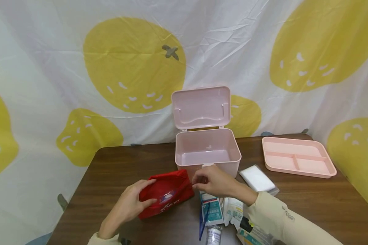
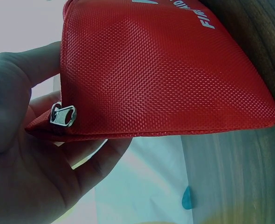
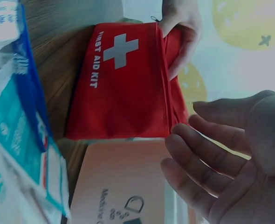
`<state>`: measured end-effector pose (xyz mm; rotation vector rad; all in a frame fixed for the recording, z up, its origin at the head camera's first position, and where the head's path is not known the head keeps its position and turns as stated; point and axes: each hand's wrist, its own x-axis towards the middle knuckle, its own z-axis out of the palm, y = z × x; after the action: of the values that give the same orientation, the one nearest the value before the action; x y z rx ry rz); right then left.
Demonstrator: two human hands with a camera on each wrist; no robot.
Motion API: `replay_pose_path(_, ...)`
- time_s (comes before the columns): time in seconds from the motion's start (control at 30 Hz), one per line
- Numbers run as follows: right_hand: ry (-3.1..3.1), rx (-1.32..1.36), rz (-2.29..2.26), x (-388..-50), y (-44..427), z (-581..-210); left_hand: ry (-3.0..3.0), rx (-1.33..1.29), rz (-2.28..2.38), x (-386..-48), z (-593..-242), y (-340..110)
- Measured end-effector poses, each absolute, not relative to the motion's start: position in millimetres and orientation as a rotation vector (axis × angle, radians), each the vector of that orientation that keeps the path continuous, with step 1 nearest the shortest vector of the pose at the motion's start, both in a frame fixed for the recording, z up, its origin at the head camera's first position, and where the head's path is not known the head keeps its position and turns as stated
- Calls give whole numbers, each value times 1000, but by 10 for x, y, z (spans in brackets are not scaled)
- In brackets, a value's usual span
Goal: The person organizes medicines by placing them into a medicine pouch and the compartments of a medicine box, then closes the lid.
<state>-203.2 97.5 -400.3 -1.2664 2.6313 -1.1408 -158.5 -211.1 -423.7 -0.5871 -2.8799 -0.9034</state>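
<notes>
steadying the red pouch (image 1: 171, 190), near and left of the pink box (image 1: 208, 143): left hand (image 1: 131, 200) grips it; right hand (image 1: 219, 182) is beside its right corner, fingers loosely bent. working its mouth seems in hand; next probably calls for pinching that corner.

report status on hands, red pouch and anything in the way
Left hand holds red pouch; right hand at its corner, contact unclear; pink box close behind.
</notes>
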Motion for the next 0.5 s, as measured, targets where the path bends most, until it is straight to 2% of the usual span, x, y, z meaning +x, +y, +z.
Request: replay_pose_path(0.5, 2535, -1112, -1068, -2006, 1285, -4144, -2883, -589, -908, -1585, -4233, -2103)
